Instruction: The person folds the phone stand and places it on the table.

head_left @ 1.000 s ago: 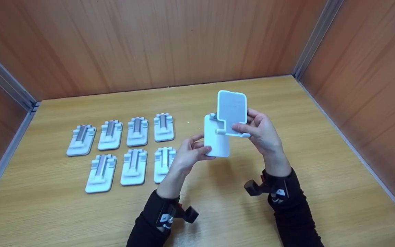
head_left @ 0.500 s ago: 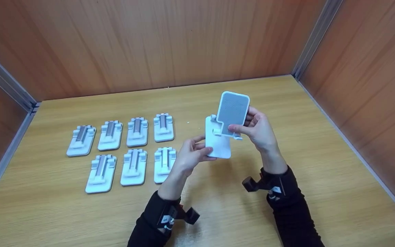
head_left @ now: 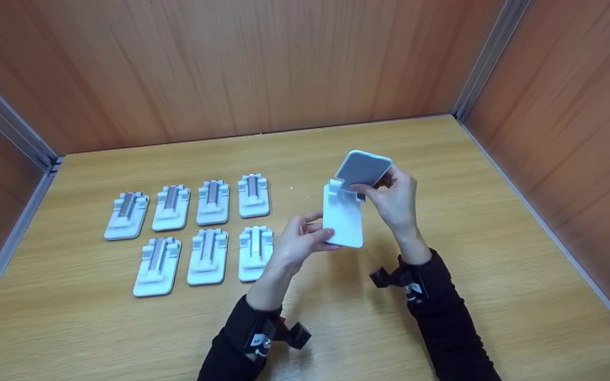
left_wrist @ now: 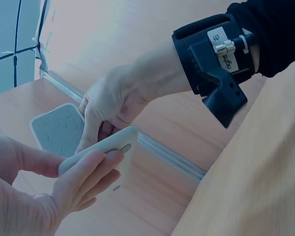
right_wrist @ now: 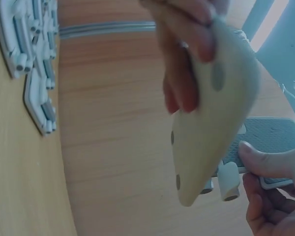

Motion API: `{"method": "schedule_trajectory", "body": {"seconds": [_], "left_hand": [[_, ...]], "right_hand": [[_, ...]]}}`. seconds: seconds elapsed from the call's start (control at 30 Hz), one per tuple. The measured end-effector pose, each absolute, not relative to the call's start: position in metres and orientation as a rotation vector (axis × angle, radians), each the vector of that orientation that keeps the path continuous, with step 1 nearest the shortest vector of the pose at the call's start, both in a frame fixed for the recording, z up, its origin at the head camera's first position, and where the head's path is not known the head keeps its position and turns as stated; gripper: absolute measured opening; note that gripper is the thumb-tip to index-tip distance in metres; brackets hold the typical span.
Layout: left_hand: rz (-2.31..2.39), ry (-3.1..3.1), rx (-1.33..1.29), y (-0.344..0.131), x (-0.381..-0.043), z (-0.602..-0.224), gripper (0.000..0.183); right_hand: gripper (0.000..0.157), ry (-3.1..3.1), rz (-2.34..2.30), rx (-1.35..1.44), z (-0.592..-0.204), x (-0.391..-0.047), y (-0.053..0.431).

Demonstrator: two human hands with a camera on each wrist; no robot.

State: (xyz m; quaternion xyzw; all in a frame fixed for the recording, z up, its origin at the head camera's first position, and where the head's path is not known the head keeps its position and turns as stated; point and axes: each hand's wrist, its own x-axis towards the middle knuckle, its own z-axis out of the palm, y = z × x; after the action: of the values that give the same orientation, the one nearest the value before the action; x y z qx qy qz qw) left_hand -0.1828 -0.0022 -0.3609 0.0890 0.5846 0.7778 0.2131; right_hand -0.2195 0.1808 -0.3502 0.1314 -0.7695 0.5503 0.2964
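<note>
A white folding phone stand is held above the table, its flat base [head_left: 343, 219] in my left hand [head_left: 301, 241] and its grey-padded back plate [head_left: 364, 168] in my right hand [head_left: 394, 198]. My left thumb lies on the base's face, with the fingers behind it. The right thumb presses the plate's lower edge near the hinge, and the other fingers curl behind the plate. The plate leans back from the base at an angle. In the right wrist view, round grey feet show on the base's underside [right_wrist: 214, 123], and the textured pad [right_wrist: 273, 140] faces the right thumb.
Several folded white phone stands [head_left: 213, 202] lie in two rows on the left of the wooden table [head_left: 474, 222]. The left forearm overlaps the nearest one [head_left: 255, 254] in the head view. Wood-grain panels [head_left: 262, 63] enclose the back and sides.
The back plate has tilted backward about its hinge, and its lip has swung down behind the base. My right hand has moved slightly left and turned; the left hand has shifted a little right.
</note>
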Motion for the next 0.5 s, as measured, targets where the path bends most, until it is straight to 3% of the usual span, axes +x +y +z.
{"method": "schedule_trajectory", "body": {"seconds": [0.27,0.5], "left_hand": [[2.187,1.608,0.248,-0.003,-0.182,-0.360,0.046],[2.204,1.622,0.262,-0.004,-0.182,-0.362,0.046]], "right_hand": [[0.043,-2.074,1.264,0.378,-0.350,-0.221,0.181],[0.049,-2.041,1.120,0.395,-0.325,-0.208,0.185]]}}
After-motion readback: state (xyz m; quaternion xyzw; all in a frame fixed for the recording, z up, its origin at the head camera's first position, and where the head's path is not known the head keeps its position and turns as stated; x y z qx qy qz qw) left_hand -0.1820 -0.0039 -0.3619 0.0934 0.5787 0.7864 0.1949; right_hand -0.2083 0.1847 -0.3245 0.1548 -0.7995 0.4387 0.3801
